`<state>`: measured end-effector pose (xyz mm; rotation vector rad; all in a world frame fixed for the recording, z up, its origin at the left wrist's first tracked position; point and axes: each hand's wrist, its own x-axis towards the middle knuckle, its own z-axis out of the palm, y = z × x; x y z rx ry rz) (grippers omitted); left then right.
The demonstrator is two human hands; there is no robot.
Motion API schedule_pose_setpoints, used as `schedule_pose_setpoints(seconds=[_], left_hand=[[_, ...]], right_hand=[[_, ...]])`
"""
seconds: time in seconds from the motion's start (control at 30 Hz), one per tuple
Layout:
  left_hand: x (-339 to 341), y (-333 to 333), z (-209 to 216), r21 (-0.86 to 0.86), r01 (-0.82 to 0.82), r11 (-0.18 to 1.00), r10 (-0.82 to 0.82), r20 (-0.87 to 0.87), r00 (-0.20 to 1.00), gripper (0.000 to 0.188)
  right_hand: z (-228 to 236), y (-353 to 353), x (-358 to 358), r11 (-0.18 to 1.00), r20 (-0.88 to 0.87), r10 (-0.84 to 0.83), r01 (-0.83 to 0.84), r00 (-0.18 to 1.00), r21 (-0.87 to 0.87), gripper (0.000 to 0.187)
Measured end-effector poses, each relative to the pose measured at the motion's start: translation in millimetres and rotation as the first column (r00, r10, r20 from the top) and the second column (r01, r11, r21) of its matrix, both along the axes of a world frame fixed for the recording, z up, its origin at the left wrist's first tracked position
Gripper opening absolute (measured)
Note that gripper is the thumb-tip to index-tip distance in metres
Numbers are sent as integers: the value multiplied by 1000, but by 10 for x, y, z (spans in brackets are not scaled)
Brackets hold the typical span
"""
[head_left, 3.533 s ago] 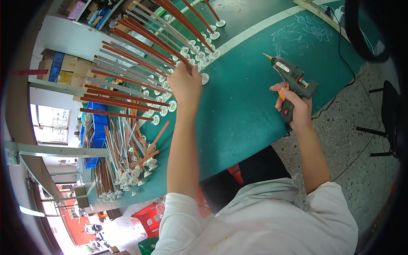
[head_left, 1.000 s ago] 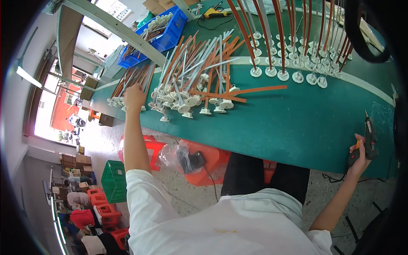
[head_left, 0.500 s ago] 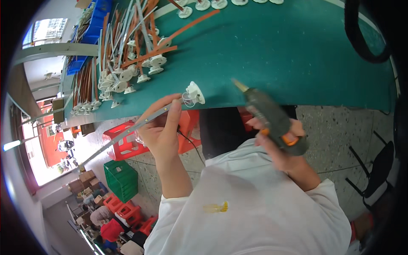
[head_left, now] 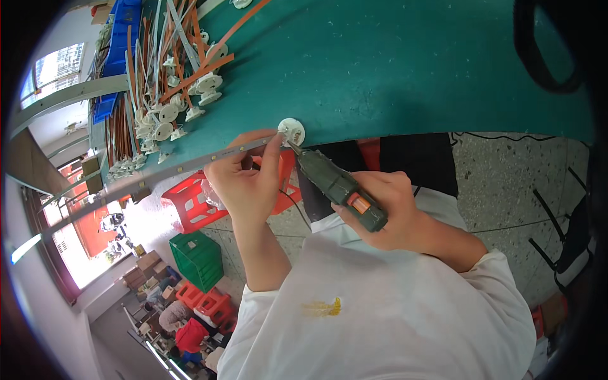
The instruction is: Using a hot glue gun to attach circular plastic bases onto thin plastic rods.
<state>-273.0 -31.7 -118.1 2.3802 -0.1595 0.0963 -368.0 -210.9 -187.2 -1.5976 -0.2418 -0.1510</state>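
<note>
My left hand (head_left: 250, 174) pinches a thin LED strip (head_left: 190, 165) close to its end, beside a round white plastic cap (head_left: 292, 131) at the green table's edge. The strip runs away to the left past my wrist. Wrapped in my right hand (head_left: 392, 209) is a dark green hot glue gun (head_left: 335, 182) with an orange trigger. Its nozzle points up and left and reaches the white cap; whether the tip touches it I cannot tell. My fingertips hide part of the joint between strip and cap.
On the green table (head_left: 405, 69), a pile of orange and grey strips with white caps (head_left: 168, 113) lies at the left, beside a blue bin (head_left: 123, 38). Below stand a red plastic stool (head_left: 190, 202) and a green crate (head_left: 197, 259). A black chair (head_left: 570, 234) is at the right.
The glue gun has swung left and its nozzle has come to the cap. The cap has turned so its round face shows. My view has shifted slightly.
</note>
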Motion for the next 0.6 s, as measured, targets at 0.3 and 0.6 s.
schedule_pose_setpoints(seconds=[0.3,0.6], left_hand=[[94,45,-47,-67,35,997,-38,-32,999,6],[108,55,-14,-76,67,995,-71,-57,996,5]], right_hand=[[-62,50,68,998,-5,-47,47,999,-45,28],[-40,25,109,988,34,-108,111,994,-112,20]])
